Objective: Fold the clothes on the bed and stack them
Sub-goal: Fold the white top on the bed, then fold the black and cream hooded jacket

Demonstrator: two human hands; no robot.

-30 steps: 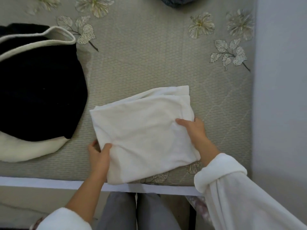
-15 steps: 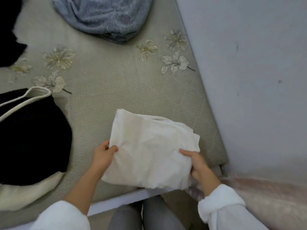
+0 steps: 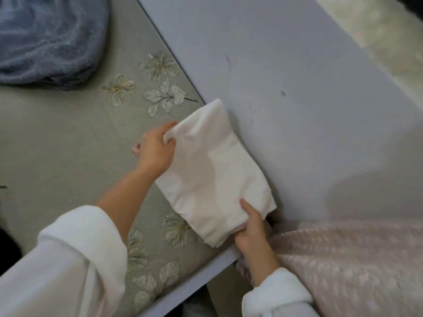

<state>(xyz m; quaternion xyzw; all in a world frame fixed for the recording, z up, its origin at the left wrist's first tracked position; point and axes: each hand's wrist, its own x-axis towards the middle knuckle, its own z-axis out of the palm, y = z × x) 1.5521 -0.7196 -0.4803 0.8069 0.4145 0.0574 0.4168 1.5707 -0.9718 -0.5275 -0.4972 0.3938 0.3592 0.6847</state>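
Observation:
A folded white cloth (image 3: 212,170) lies along the right edge of the grey-green bed (image 3: 64,156), its long side against the grey wall. My left hand (image 3: 156,148) pinches the cloth's far left corner. My right hand (image 3: 250,229) grips its near end, thumb on top and fingers underneath. A crumpled blue fuzzy garment (image 3: 48,37) sits on the bed at the top left.
The grey wall (image 3: 297,99) runs along the bed's right side. A pink fuzzy blanket (image 3: 350,266) lies at the lower right beside the bed's corner. The bed's pale frame edge (image 3: 190,287) runs along the near side. Embroidered flowers decorate the cover.
Both hands carried the folded white cloth to the right, from the bed's middle to its edge against the wall. The view swung right, so the black-and-cream clothes left the frame.

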